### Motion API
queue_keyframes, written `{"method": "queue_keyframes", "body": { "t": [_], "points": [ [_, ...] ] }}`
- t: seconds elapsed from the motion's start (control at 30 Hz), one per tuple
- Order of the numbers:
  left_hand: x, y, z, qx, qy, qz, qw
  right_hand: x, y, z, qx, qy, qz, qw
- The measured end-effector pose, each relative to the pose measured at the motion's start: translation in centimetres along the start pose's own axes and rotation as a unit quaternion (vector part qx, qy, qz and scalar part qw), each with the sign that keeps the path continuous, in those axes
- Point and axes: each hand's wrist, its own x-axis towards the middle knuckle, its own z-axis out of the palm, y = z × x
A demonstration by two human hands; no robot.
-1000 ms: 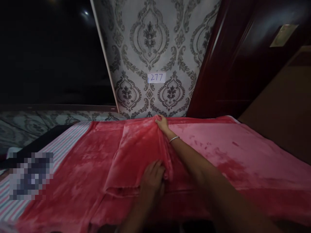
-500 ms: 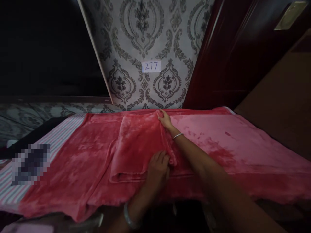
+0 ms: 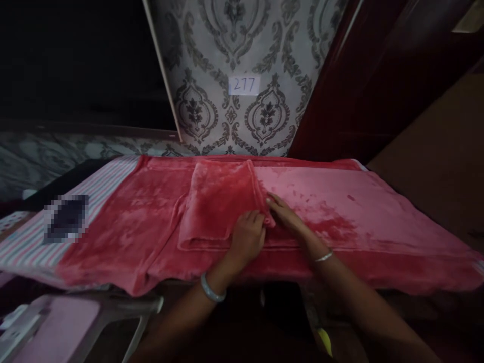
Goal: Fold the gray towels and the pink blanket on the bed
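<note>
A red plush blanket (image 3: 159, 196) lies spread over the table. A thick folded section (image 3: 221, 204) of it is stacked in the middle. My left hand (image 3: 247, 234) has its fingers curled on the near right corner of that folded section, a bangle on its wrist. Just to the right, my right hand (image 3: 285, 214) reaches in with fingers stretched out, their tips by the fold's right edge. Whether they press on the cloth is hard to tell. The pink, paler side (image 3: 313, 186) of the blanket spreads out to the right.
Striped cloth (image 3: 109, 181) covers the table's left end, with a blurred dark object (image 3: 67, 219) on it. A large dark screen (image 3: 83, 65) stands behind at left. A paper marked 277 (image 3: 244, 85) is on the wall. A pinkish chair (image 3: 68, 327) stands at near left.
My right hand has left the far right corner of the folded section and come nearer, beside my left hand. The left hand stays at the near corner. The camera view has shifted downward.
</note>
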Motion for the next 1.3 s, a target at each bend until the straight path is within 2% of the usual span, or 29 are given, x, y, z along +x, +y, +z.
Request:
{"method": "queue_keyframes", "body": {
  "t": [0.1, 0.2, 0.3, 0.43, 0.5, 0.6, 0.73, 0.8, 0.97, 1.17, 1.3],
  "points": [
    [0.5, 1.1, -0.1, 0.012, -0.017, -0.004, 1.000, -2.7, -0.9, -0.1, 0.081, -0.038, 0.049, 0.995],
    [-0.2, 1.9, -0.5, 0.020, 0.010, -0.002, 1.000, -3.4, -2.2, 0.5, 0.130, -0.068, 0.059, 0.987],
    [-2.6, 2.1, -1.3, 0.030, 0.058, 0.025, 0.998, -3.3, -3.3, 1.1, 0.141, -0.093, 0.054, 0.984],
    [-6.0, 1.0, -2.2, 0.032, 0.035, 0.063, 0.997, -2.8, -4.6, 1.4, 0.159, -0.080, 0.037, 0.983],
    [-6.7, 0.0, -2.7, 0.047, 0.021, 0.023, 0.998, -2.5, -5.1, 1.5, 0.176, -0.068, 0.028, 0.982],
    [-7.0, -1.7, -4.1, 0.089, -0.021, -0.085, 0.992, -2.6, -4.7, 1.4, 0.164, -0.047, 0.009, 0.985],
    [-8.5, -4.2, -6.9, 0.153, -0.103, -0.248, 0.951, -3.6, -1.9, 1.4, 0.060, 0.022, -0.034, 0.997],
    [-9.7, -5.3, -7.8, 0.165, -0.126, -0.285, 0.936, -4.3, -0.2, 1.5, -0.001, 0.022, -0.036, 0.999],
    [-11.5, -6.9, -8.2, 0.164, -0.136, -0.286, 0.934, -5.0, 1.3, 2.3, -0.075, -0.013, -0.046, 0.996],
    [-11.2, -7.0, -7.8, 0.192, -0.135, -0.271, 0.933, -5.6, 0.0, 2.9, -0.057, 0.004, -0.063, 0.996],
    [-11.1, -6.9, -7.8, 0.201, -0.125, -0.259, 0.936, -6.4, -0.4, 3.6, -0.113, -0.003, -0.069, 0.991]
  ]
}}
